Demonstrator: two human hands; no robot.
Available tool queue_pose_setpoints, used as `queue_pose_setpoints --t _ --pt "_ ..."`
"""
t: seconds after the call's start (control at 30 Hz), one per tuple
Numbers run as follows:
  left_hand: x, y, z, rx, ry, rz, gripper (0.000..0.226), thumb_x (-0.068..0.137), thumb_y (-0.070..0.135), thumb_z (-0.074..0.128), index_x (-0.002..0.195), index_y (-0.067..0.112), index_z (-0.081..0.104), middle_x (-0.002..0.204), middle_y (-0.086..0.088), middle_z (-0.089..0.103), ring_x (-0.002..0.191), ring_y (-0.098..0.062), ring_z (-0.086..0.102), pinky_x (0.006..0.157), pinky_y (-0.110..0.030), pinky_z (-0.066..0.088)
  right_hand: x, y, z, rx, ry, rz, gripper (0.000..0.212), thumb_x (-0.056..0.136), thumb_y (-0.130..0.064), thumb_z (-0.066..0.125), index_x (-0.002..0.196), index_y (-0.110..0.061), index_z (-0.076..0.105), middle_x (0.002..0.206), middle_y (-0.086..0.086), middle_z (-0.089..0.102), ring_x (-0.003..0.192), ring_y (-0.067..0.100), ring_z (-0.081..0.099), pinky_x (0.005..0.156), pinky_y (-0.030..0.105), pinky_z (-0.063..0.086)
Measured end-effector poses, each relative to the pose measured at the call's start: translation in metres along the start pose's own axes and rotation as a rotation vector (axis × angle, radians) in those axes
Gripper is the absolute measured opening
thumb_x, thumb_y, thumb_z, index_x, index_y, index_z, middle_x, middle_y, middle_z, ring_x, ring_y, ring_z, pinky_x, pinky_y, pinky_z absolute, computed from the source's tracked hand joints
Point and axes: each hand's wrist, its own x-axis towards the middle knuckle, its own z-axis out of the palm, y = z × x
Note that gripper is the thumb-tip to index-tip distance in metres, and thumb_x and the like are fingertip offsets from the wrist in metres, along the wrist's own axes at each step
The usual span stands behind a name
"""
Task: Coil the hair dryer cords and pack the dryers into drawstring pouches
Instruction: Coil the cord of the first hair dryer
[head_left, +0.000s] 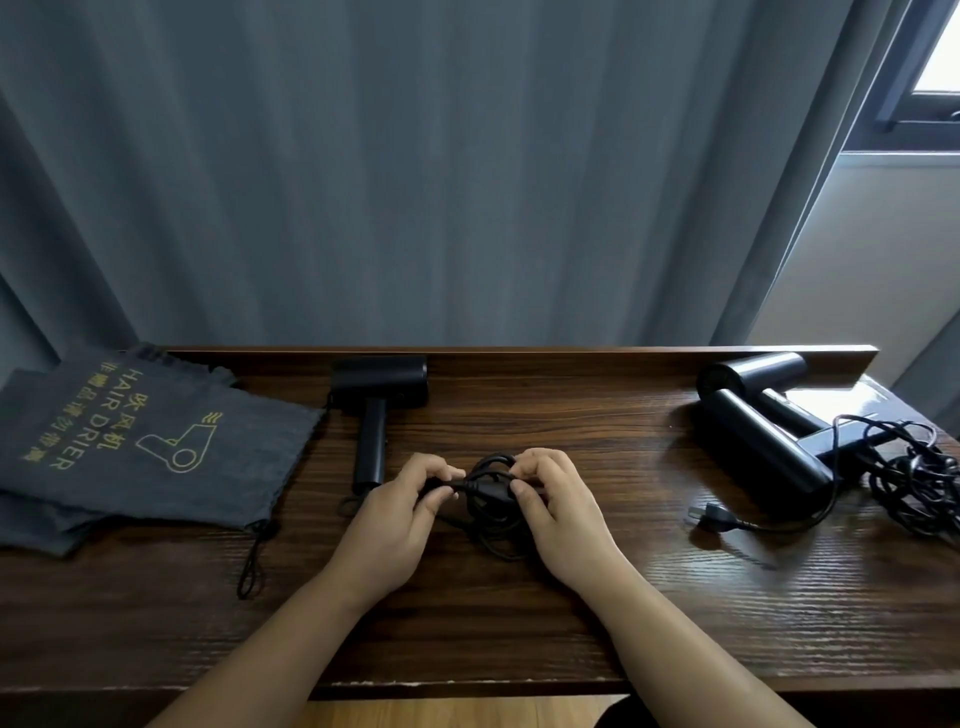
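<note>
Over at nine o'clock on the desk (519, 623) lies a pile of grey pouches (140, 447). They look soft and floppy, and a thin drawstring (254, 551) hangs off the near corner. I think a pouch is best held by its open rim so a dryer can slide in.

Just past them, near eleven o'clock, a black dryer (376, 395) lies flat with its handle pointing toward the person. It looks hard and smooth, maybe a bit slippery, so the handle is the good place to take it.

In the middle, the left hand (395, 519) pinches the cord (488, 499) with curled fingers. The right hand (556, 514) pinches the same cord from the other side. Between the two hands the cord is looped into a small bundle that sits low over the desk. The cord is bendy but a little springy, so I think the loops will pop open if either grip lets go. It needs a firm pinch right where the loops cross.

At two o'clock two more dryers (763, 436) lie close together. Their cords (914, 478) sit in a loose tangle at three o'clock, with a plug (709, 517) lying near the front. Those are not coiled yet.
</note>
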Motion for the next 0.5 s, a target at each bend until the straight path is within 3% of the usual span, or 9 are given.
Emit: queue_pose_setpoints --t 0.07,0.23,0.33,0.43,0.5 --pt "0.0 0.001 -0.001 -0.086 0.052 -0.045 0.02 0.104 0.013 0.047 0.108 0.033 0.049 0.108 0.013 0.07 0.104 0.001 0.066 0.088 -0.016 0.049 0.0 -0.001 -0.001 0.041 0.01 0.079 0.017 0.101 -0.013 0.055 0.099 -0.03 0.058 0.114 -0.018 0.059 0.107 -0.008 0.054 0.084 0.005 0.041" --pt "0.007 0.01 -0.004 -0.295 0.251 -0.204 0.014 0.107 0.015 0.036 0.105 0.028 0.04 0.093 -0.002 0.074 0.083 -0.014 0.072 0.073 -0.032 0.059 0.001 -0.007 -0.009 0.171 0.015 0.224 0.024 0.098 -0.004 0.051 0.097 -0.027 0.048 0.097 -0.003 0.064 0.071 -0.007 0.057 0.063 0.013 0.047" --pt "0.012 0.013 -0.007 -0.191 0.248 -0.273 0.012 0.105 0.019 0.046 0.104 0.03 0.042 0.091 0.003 0.072 0.071 -0.009 0.071 0.049 -0.035 0.056 -0.001 -0.006 -0.011 0.186 -0.046 0.207 0.033 0.094 0.003 0.05 0.1 -0.029 0.047 0.102 0.0 0.064 0.078 -0.003 0.061 0.064 0.016 0.05" --pt "0.016 0.012 -0.009 -0.132 0.228 -0.321 0.017 0.1 0.02 0.059 0.105 0.034 0.049 0.094 0.013 0.065 0.077 -0.01 0.071 0.047 -0.032 0.055 -0.001 -0.002 -0.01 0.232 -0.043 0.189 0.041 0.094 0.002 0.051 0.103 -0.037 0.049 0.103 -0.002 0.064 0.088 0.01 0.065 0.071 0.021 0.053" --pt "0.017 0.01 -0.01 -0.098 0.201 -0.305 0.018 0.098 0.022 0.061 0.103 0.038 0.054 0.112 0.013 0.062 0.091 -0.005 0.068 0.05 -0.026 0.054 -0.001 -0.001 -0.009 0.276 -0.005 0.183 0.046 0.093 0.005 0.049 0.1 -0.041 0.05 0.098 -0.004 0.063 0.087 0.01 0.064 0.074 0.025 0.053"
